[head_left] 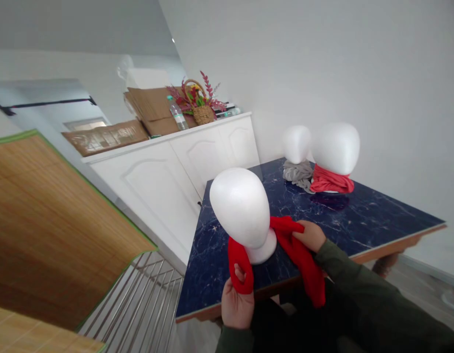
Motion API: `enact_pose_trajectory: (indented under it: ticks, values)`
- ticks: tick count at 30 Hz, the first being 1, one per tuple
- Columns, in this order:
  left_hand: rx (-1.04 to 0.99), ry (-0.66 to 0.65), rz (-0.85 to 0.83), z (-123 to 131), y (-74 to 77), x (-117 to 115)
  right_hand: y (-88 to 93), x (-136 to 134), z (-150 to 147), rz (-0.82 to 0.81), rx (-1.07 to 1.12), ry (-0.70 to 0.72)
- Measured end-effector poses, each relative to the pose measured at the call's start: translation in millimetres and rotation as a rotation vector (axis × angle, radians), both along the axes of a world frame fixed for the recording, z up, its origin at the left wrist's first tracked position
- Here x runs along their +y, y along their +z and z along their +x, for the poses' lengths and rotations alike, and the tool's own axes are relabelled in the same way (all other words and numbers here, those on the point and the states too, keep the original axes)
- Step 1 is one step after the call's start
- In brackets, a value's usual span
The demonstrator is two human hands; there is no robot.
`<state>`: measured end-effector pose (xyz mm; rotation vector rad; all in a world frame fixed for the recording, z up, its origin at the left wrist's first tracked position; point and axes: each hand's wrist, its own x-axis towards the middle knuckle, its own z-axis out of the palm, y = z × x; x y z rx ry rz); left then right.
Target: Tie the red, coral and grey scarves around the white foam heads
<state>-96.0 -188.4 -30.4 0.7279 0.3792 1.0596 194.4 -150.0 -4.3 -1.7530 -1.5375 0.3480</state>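
Note:
A white mannequin head (240, 206) stands upright on its base near the front of the dark blue table. A red scarf (298, 250) passes behind its neck, one end on each side. At the left, my left hand (238, 304) is closed on one end, with the cloth looped over its fingers. To the right of the neck, my right hand (310, 236) pinches the other side, and the loose end hangs over the table's front edge. The part of the scarf behind the neck is hidden.
Two more white heads stand at the back right, one with grey cloth (298, 172) at its neck, one with coral-red cloth (332, 180). The blue table (374, 211) meets a white cabinet (153, 191). A metal rack (138, 299) and bamboo mat (57, 220) are at left.

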Motion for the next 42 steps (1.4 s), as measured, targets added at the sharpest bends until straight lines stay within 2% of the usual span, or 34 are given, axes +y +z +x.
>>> enact_pose_trajectory:
  ticks: [3, 6, 7, 9, 10, 12, 16, 19, 26, 30, 32, 36, 39, 42]
  values:
    - [-0.004, -0.048, -0.028, 12, 5.2, -5, 6.1, -20, -12, -0.035, 0.662, 0.073]
    - [0.071, 0.005, -0.042, 29, 18.1, -13, 16.0, -46, -37, -0.307, 1.358, 0.332]
    - [0.137, 0.021, -0.036, 34, 22.6, -16, 19.5, -54, -46, -0.428, 1.499, 0.403]
    - [0.286, 0.003, 0.012, 44, 30.2, -21, 25.0, -64, -64, -0.602, 1.625, 0.483]
    - [0.347, -0.033, 0.045, 48, 33.0, -23, 26.5, -67, -72, -0.612, 1.623, 0.507]
    - [0.406, -0.120, 0.107, 51, 36.5, -25, 26.6, -66, -84, -0.527, 1.518, 0.574]
    - [0.404, -0.174, 0.194, 53, 36.6, -25, 21.2, -53, -94, -0.271, 0.988, 0.704]
    - [0.428, -0.183, 0.198, 53, 32.7, -23, 21.6, -46, -96, -0.118, 0.622, 0.651]
    - [0.276, -0.209, 0.078, 57, 31.9, -26, 29.2, -58, -95, 0.168, 0.198, 0.522]
    - [0.156, -0.173, 0.044, 55, 40.9, -30, 21.8, -84, -96, 0.347, 0.117, 0.285]
    - [0.076, -0.133, 0.010, 53, 45.2, -32, 16.7, -97, -99, 0.422, 0.062, 0.221]
    - [0.040, -0.061, -0.032, 56, 46.8, -37, 8.6, -106, -108, 0.385, -0.029, 0.262]
    - [0.083, 0.033, 0.003, 59, 41.7, -38, 5.5, -97, -112, 0.351, -0.014, 0.293]
    - [0.107, 0.126, 0.056, 59, 36.9, -38, 5.2, -88, -110, 0.384, 0.043, 0.349]
